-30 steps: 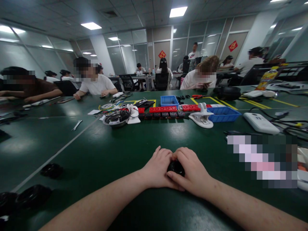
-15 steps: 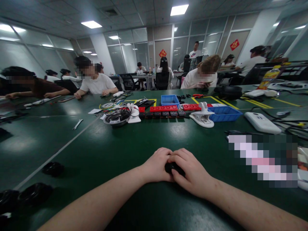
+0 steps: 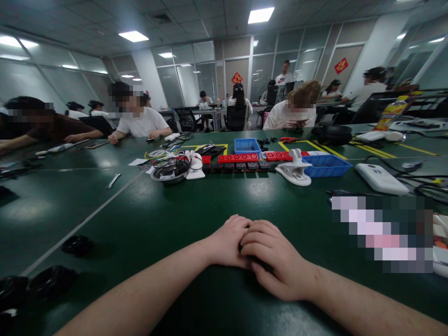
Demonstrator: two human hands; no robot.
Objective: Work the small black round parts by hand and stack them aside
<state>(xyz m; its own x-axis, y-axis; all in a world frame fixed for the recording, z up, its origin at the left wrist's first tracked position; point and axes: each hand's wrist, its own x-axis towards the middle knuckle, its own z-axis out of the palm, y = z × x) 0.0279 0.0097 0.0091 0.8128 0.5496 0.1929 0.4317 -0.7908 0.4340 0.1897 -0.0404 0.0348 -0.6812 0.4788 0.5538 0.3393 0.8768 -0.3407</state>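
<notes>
One green table (image 3: 175, 219) backs our work at its near middle, where our left hand (image 3: 229, 240) curls in, its grip hidden so we cannot tell, and our right hand (image 3: 280, 259) bends half-closed around a small black thing (image 3: 261, 262), probably cupping it steady between us. Our moving room seems bounded ahead by the blue tray (image 3: 327, 167) and white clip (image 3: 296, 173), leftward by black rolls (image 3: 52, 282).
</notes>
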